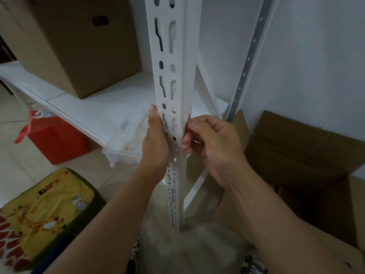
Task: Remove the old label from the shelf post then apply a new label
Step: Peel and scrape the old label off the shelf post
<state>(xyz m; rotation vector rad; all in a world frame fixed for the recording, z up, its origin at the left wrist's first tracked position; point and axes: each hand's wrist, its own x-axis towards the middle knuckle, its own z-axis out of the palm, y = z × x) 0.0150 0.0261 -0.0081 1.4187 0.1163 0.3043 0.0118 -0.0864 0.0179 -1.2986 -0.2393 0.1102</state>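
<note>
A white slotted shelf post rises through the middle of the view. A small white label with red marks sits on the post's right face, mostly hidden by my fingers. My left hand grips the post's left edge, thumb pointing up along it. My right hand is curled against the post's right face, its thumb and fingertips pinching at the label's lower edge.
A brown cardboard box stands on the white shelf board. A clear plastic tray sits below the board. A red bag and a yellow giraffe cushion lie on the floor at left. Open cardboard boxes stand at right.
</note>
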